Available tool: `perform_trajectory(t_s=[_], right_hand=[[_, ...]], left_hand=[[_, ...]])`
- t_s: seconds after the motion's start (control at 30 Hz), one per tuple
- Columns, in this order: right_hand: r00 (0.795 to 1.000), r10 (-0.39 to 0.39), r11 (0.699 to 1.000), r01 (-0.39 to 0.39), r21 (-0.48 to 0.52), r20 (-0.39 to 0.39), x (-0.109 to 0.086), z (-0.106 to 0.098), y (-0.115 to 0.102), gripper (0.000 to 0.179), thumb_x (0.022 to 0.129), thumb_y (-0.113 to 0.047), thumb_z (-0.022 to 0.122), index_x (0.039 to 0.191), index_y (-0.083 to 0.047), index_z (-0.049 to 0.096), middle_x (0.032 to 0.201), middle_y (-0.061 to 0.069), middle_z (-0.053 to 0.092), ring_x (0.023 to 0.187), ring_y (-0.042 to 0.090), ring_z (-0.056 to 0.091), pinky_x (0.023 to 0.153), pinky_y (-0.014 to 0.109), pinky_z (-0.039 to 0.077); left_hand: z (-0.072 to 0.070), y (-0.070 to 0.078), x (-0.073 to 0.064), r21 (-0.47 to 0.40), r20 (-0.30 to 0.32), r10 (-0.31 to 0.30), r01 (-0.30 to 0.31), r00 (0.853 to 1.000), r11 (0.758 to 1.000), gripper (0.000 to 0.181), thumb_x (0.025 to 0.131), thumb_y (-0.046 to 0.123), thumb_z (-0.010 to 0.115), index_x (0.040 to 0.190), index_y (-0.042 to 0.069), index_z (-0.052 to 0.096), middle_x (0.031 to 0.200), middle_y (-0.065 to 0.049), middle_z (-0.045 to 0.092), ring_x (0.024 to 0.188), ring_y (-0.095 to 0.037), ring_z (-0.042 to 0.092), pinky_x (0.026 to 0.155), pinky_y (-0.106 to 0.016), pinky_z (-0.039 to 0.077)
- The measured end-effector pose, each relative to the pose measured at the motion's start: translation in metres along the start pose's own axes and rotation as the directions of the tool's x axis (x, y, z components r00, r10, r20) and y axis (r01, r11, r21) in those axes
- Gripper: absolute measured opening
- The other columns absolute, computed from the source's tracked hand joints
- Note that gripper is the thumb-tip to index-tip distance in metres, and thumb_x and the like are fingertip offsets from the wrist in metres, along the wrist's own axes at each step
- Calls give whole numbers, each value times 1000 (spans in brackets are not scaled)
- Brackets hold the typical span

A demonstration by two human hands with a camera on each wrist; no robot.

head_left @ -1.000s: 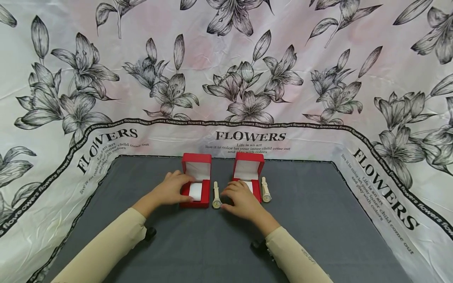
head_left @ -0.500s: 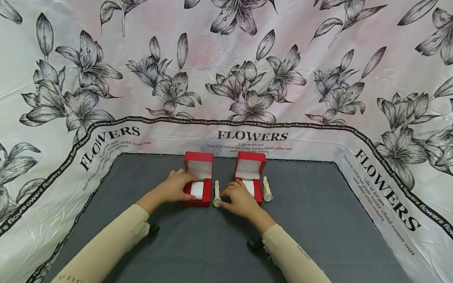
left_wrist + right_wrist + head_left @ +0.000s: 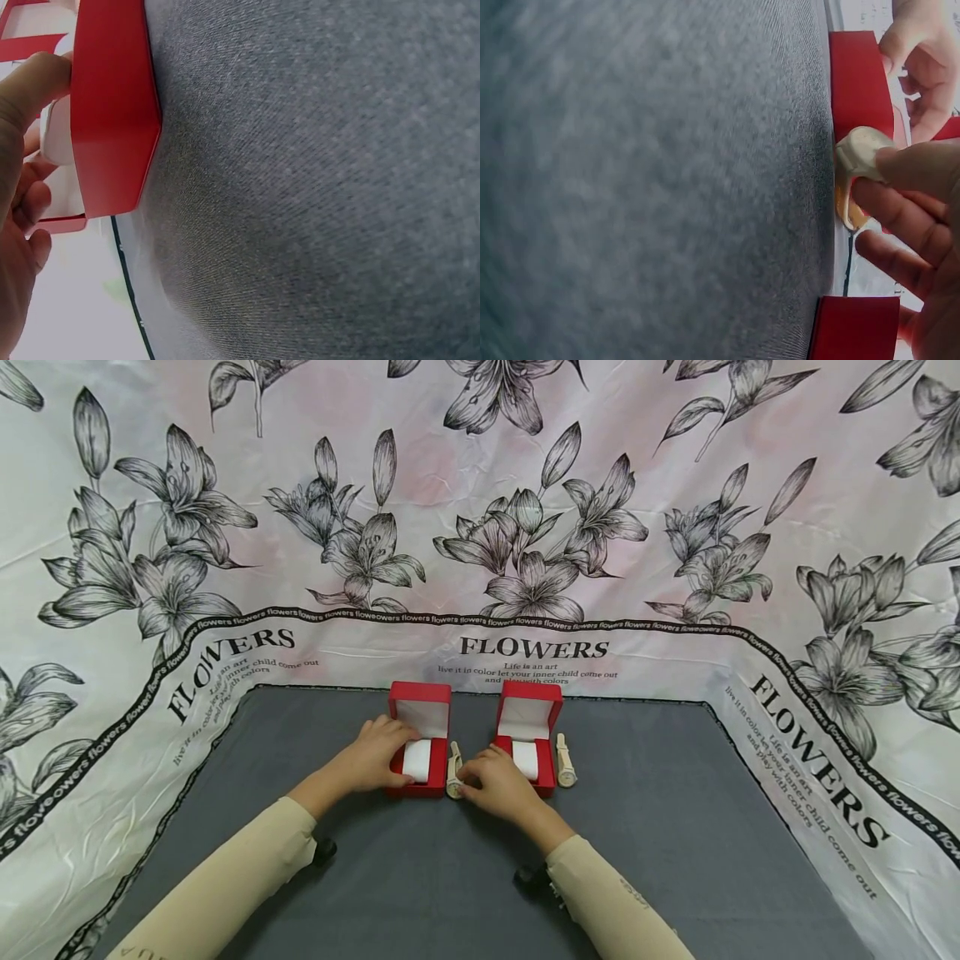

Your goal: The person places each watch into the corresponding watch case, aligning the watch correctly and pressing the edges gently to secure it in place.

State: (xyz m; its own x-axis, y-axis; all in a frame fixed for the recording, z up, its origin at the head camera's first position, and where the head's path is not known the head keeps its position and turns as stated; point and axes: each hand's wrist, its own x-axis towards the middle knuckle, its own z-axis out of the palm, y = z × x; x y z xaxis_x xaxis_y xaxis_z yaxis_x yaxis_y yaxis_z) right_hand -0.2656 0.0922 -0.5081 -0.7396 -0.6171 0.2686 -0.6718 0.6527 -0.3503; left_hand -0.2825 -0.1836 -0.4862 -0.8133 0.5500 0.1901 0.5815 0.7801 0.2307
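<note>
My right hand (image 3: 498, 783) pinches a cream wristwatch (image 3: 862, 148) by its round case, thumb on one side and forefinger on the other. Its strap hangs beside the left red box (image 3: 116, 105), which stands with its lid up. In that box sits a white cushion (image 3: 417, 762). My left hand (image 3: 367, 756) reaches over the box's left side and pinches the cushion, the thumb at the front rim and the fingers behind. Part of the cushion is hidden by the red front wall in the left wrist view.
A second red box (image 3: 545, 768) with raised lid and white cushion (image 3: 525, 760) stands to the right. Another cream watch (image 3: 566, 763) lies along its right side. Grey cloth (image 3: 450, 885) covers the table; a flower-printed sheet (image 3: 360, 652) rises behind.
My right hand has moved slightly left and taken hold of the watch, which has tilted and shifted toward the left box. My left hand has stayed at its box.
</note>
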Motion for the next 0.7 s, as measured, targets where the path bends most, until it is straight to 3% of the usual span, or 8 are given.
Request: perform_trajectory(t_s=[0.13,0.27,0.7], right_hand=[[999,39,992,-35,120,-33,-2,-2,-1,17,90,-18,78,106,-14,78,93,-3,75,95,15,63,103,45,47],[994,91,972,-74,221,-65,-4,-6,-2,20,92,-18,76,112,-14,77,96,-5,74,93,11,63,87,36,53],[973,161,917,-85,391,-165,-10,-22,-4,22,91,-13,76,114,-12,76,101,0,74,94,16,66,87,43,55]], left_hand=[[2,1,-1,28,-34,28,-27,999,999,70,76,40,89,133,10,62,127,-9,61,116,-29,48,99,-53,38],[3,2,-3,53,-82,48,-43,995,998,70,75,38,90,131,8,61,128,-12,59,118,-31,47,99,-53,38],[7,8,-10,23,-229,56,-52,972,998,71,72,33,90,130,10,54,133,-12,51,125,-32,42,98,-53,36]])
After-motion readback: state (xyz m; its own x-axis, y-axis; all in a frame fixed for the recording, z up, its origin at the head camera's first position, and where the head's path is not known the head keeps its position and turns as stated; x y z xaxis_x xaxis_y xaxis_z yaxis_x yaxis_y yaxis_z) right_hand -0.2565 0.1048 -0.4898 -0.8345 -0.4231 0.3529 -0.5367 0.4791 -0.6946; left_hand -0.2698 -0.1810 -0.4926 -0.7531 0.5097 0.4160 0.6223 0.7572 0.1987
